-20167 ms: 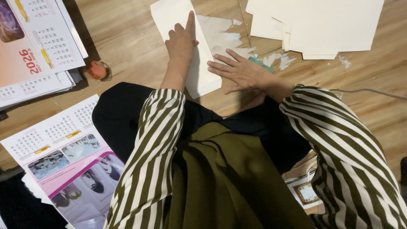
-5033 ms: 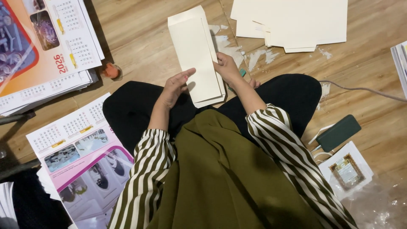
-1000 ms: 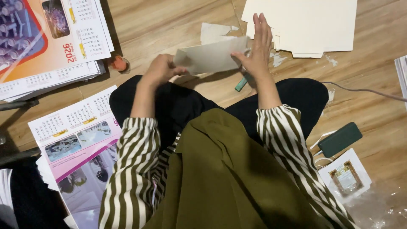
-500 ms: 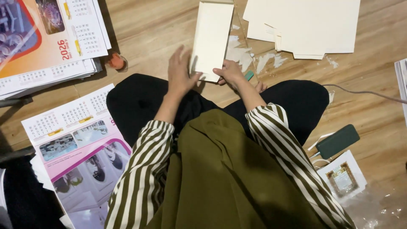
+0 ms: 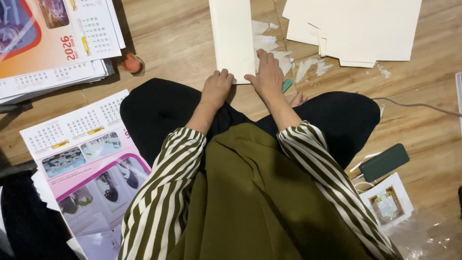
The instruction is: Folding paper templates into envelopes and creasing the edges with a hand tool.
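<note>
Resting on the wooden floor (image 5: 183, 43) just beyond the person's crossed legs, a folded cream paper strip (image 5: 232, 36) lay lengthwise, running away from the body. At its near left corner the left hand (image 5: 216, 89) sat with fingers curled, knuckles touching the paper's edge, its grip closed loosely on nothing that could be seen. At the near right corner the right hand (image 5: 267, 77) pressed flat, fingers spread and thumb over the edge. Right of the strip lay torn paper scraps (image 5: 288, 62) and a stack of cream sheets (image 5: 361, 29); left of it, a small orange object (image 5: 130, 62) and calendars (image 5: 53, 43). A green pen (image 5: 287, 85) peeked out beside the right hand.
</note>
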